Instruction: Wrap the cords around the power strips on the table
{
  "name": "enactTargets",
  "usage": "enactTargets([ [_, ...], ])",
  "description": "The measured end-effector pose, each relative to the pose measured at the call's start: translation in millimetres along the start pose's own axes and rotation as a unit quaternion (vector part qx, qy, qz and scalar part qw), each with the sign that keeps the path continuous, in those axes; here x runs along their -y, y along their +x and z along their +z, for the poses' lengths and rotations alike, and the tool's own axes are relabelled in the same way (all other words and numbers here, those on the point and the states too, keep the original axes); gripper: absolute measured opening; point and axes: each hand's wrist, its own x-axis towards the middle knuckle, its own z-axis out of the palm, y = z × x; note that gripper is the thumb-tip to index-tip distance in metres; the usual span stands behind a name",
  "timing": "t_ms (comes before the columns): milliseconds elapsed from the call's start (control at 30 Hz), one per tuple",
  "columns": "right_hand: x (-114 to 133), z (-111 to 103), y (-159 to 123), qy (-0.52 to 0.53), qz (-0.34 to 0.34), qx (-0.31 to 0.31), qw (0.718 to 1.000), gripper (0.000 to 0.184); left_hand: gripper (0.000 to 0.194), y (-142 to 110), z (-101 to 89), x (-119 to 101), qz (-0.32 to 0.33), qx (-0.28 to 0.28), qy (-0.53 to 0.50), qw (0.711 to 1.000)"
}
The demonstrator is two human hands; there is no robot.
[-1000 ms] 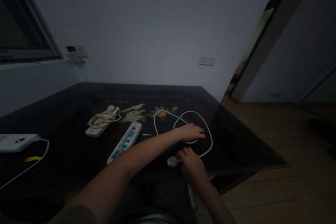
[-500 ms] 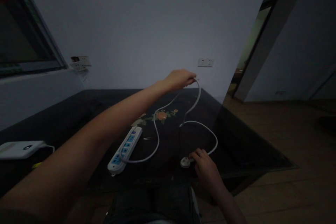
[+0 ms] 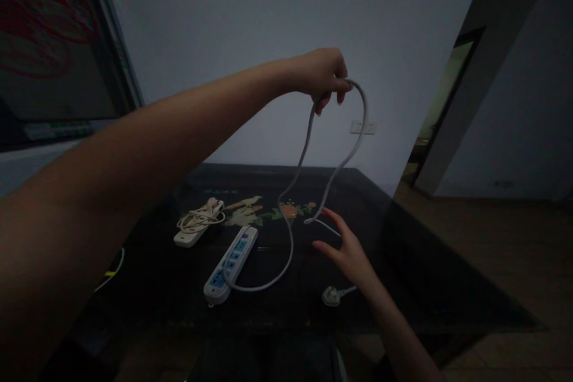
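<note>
Raised above the dark table, my left hand (image 3: pixel 329 76) pinches a white power cord (image 3: pixel 363 110), which hangs in a loop down to the tabletop. My right hand (image 3: pixel 347 249) is open, thumb and fingers apart, close to the low bend of that cord. Nearer the front edge lies the cord's plug (image 3: pixel 332 296), apart from both hands. The cord also curves left to a white power strip (image 3: pixel 230 265) with blue sockets, lying at a slant. Part of the cord is hidden behind my right hand.
A second white power strip (image 3: pixel 188 237) with its cord bundled on top (image 3: pixel 200 219) lies farther left. The dark glossy table (image 3: pixel 403 239) has a flower print. A wall outlet (image 3: pixel 363 127) is behind it; a thin white cable (image 3: pixel 117 268) is at left.
My left hand has risen, lifting the cord into a taller loop. My right hand has let go near the plug, opened and moved up toward the cord. The view has shifted, showing the second strip.
</note>
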Motion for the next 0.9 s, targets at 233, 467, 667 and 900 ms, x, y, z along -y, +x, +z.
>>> enactTargets([
  [233,-24.7,27.7,33.4,0.052,0.052,-0.025,0.997,0.027,0.028,-8.5,-29.2,4.8,-0.041,-0.011,-0.129,0.991],
  [467,-23.4,10.1,31.2,0.216,0.135,-0.058,0.965,0.034,0.03,-21.4,-39.6,29.4,-0.095,-0.083,-0.179,0.976],
  [667,-48.4,-41.4,56.8,0.21,0.208,-0.068,0.953,0.024,0.031,-35.9,-35.4,52.8,-0.114,-0.072,-0.208,0.969],
  [900,-94.2,-56.7,99.1,0.055,0.238,-0.057,0.968,0.016,0.025,-49.2,-1.2,79.5,-0.16,-0.003,-0.252,0.954],
])
